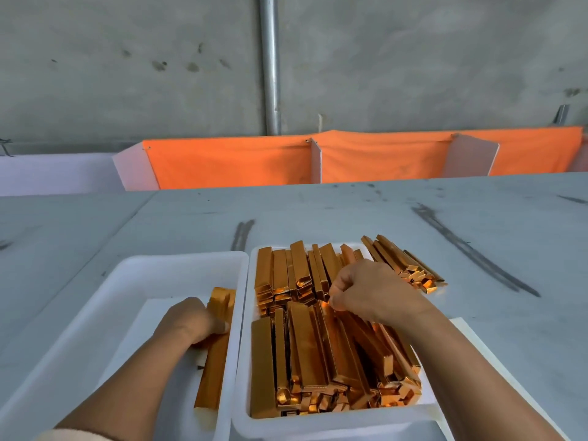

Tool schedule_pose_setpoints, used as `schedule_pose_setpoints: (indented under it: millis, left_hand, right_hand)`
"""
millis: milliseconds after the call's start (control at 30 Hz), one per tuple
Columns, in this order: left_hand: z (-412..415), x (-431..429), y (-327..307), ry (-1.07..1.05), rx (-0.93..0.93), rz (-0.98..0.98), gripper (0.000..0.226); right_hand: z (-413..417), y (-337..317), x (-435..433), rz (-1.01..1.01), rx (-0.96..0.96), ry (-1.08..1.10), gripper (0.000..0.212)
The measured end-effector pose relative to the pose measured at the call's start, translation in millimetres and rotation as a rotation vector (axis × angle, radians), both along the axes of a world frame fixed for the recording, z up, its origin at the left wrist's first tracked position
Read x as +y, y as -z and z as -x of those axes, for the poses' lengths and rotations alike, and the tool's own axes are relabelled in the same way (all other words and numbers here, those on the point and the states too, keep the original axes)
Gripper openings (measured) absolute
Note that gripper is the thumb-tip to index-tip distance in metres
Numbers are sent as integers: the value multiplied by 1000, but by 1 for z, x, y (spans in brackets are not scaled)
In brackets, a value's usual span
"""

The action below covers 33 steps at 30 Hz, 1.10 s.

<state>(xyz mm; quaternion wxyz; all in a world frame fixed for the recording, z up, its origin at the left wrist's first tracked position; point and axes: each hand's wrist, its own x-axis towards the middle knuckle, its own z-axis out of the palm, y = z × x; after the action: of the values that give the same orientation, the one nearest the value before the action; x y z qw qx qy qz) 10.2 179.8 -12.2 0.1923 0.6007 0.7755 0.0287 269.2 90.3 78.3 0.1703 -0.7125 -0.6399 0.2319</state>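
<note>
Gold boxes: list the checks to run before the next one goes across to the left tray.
1. Right hand pinches a gold box in the full tray: ok.
2. That box free of its neighbours: not ok, they are packed tight around it.
3. Left hand holds the placed boxes against the wall of the left tray: ok.
4. Room in the left tray: ok, mostly bare.
5. Pinch firm enough to lift: cannot tell.

Long gold foil box [213, 361] lies lengthwise by right wall of L tray [95, 313]; gold boxes [305, 354] heaped in R tray [334, 424]
</note>
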Motion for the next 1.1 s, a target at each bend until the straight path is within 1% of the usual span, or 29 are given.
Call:
schedule_pose_setpoints:
  millis: [67, 133, 200, 267, 367, 433, 500, 533, 567, 633, 733, 800, 867, 933, 967, 1000, 1033, 1100]
  left_hand:
    - [1, 0, -4, -31, -95, -17, 37]
    - [3, 0, -9, -64, -179, -80, 34]
    - [5, 0, -16, -77, -238, -158, 24]
    - [7, 0, -27, -98, -366, -226, 16]
    - [6, -6, -49, -150, -692, -265, 9]
    - [3, -14, -66, -155, -958, -232, 9]
    - [-2, -25, -83, -110, -1179, -174, 11]
    - [-5, -30, -90, -68, -1227, -157, 13]
    - [-8, -34, -95, -13, -1235, -143, 15]
    - [-14, -40, -100, 96, -1189, -133, 18]
    - [-23, -42, -103, 199, -1144, -117, 22]
    - [-28, -41, -103, 268, -1090, -139, 22]
    - [-32, -39, -100, 310, -973, -185, 24]
    - [-35, -36, -96, 345, -903, -212, 24]
    - [-35, -34, -93, 367, -908, -207, 21]
    - [-36, -33, -90, 382, -956, -178, 15]
    - [-34, -32, -87, 376, -1032, -122, 19]
    - [-28, -26, -82, 338, -1240, 72, 49]
  right_hand:
    - [2, -1, 0, 10, 14, 2, 4]
    - [4, -1, 1, 8, 7, 5, 5]
    - [5, 0, 2, -2, 0, 13, 7]
    - [6, -1, 3, -21, -4, 18, 9]
    - [9, -5, 4, -76, 12, 13, 14]
    - [13, -8, 6, -132, 64, -3, 18]
    - [19, -10, 9, -161, 171, -13, 18]
    - [22, -10, 11, -167, 240, -18, 17]
    - [24, -10, 14, -172, 308, -27, 17]
    - [30, -11, 18, -173, 461, -50, 18]
    - [39, -15, 24, -166, 674, -90, 14]
    - [44, -17, 30, -154, 738, -117, 15]
    - [48, -16, 37, -151, 767, -137, 15]
    - [49, -13, 43, -170, 787, -144, 10]
    - [49, -11, 46, -183, 803, -147, 8]
    - [48, -8, 48, -198, 822, -153, 8]
    - [47, -5, 50, -211, 842, -165, 8]
    - [43, -1, 52, -226, 872, -214, 8]
